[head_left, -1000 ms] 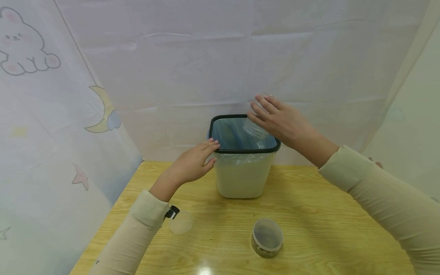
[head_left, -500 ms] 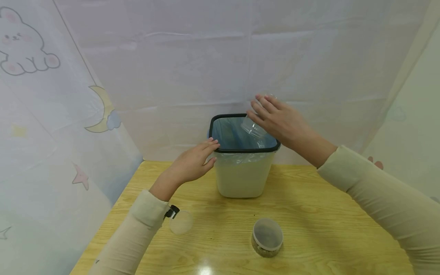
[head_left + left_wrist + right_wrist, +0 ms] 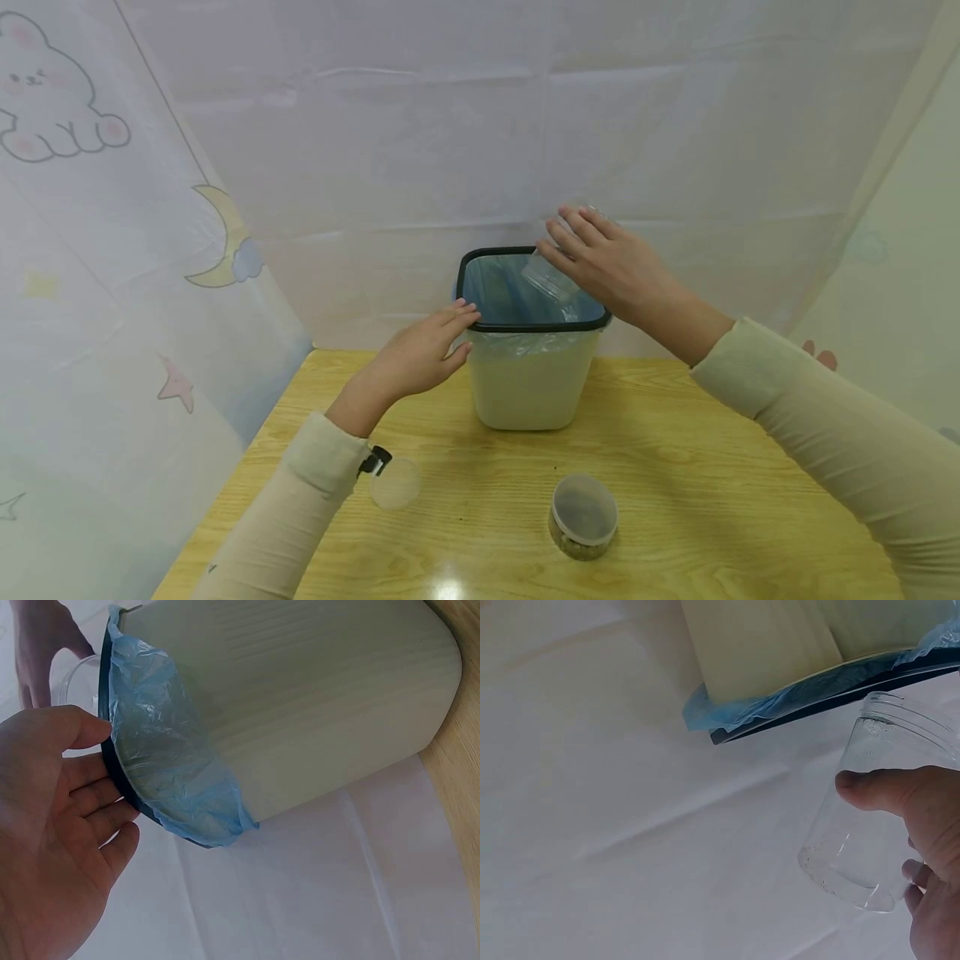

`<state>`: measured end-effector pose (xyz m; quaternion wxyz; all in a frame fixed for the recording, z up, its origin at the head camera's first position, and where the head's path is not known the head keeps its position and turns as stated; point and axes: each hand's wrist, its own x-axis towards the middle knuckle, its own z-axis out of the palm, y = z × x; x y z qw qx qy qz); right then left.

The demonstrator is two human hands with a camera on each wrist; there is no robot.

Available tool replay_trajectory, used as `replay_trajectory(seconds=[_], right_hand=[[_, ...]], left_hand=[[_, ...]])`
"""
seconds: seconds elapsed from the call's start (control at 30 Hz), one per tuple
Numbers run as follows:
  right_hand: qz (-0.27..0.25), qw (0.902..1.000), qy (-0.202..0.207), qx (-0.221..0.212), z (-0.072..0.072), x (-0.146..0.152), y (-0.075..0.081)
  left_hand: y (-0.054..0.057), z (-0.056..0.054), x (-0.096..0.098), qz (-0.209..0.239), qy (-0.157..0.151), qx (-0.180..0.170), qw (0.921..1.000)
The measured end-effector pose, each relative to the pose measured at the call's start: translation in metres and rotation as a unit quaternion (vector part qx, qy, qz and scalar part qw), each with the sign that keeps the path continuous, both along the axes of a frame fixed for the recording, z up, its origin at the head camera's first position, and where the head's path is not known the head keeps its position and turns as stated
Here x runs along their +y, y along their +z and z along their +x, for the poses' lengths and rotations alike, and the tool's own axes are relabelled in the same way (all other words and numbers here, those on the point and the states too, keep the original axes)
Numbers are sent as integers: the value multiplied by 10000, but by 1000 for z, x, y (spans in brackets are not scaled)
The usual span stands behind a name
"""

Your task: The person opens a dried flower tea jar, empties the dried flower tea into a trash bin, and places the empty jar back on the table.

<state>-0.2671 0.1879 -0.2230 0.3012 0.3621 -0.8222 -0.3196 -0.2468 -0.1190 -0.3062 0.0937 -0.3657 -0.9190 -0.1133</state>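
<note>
Jar (image 3: 847,832), clear, cylindrical and thread-necked, sits grasped in your right hand (image 3: 617,273), tilted mouth-down over the crinkled blue liner (image 3: 502,292) of the cream bin (image 3: 528,392). Your left hand (image 3: 418,354) touches the bin's black rim (image 3: 540,328), its fingers relaxed. Nearer you, a squat round tub (image 3: 583,518) and translucent disc (image 3: 397,485) rest on wood-grained table (image 3: 690,475).

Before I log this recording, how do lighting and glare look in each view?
Head: a bright glare spot at the near edge of the yellow wood-grain tabletop, plus soft shadows; the clear cylindrical jar in the right hand looks faint. Left wrist: dimmer, the left hand and cream square-mouthed bin shaded. Right wrist: small white highlights on the jar.
</note>
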Motion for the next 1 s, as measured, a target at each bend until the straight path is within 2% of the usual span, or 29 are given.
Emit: replay_trajectory(seconds=[0.2, 0.47, 0.63, 0.8, 1.0], right_hand=[[-181, 9998, 16, -20, -1, -1, 0], [-940, 9937, 113, -598, -2, 0, -2], [-1491, 9830, -3, -1074, -1, 0, -3], [-1807, 9706, -405, -1539, 0, 2, -3], [-2146, 9579, -645, -1796, 4, 5, -3]], left_hand=[[1, 1, 0, -26, -3, 40, 10000], [0, 1, -1, -36, 10, 54, 10000], [0, 2, -2, -46, 30, 38, 10000], [0, 2, -2, -34, 20, 20, 10000], [-1, 2, -2, -39, 10, 10, 10000]])
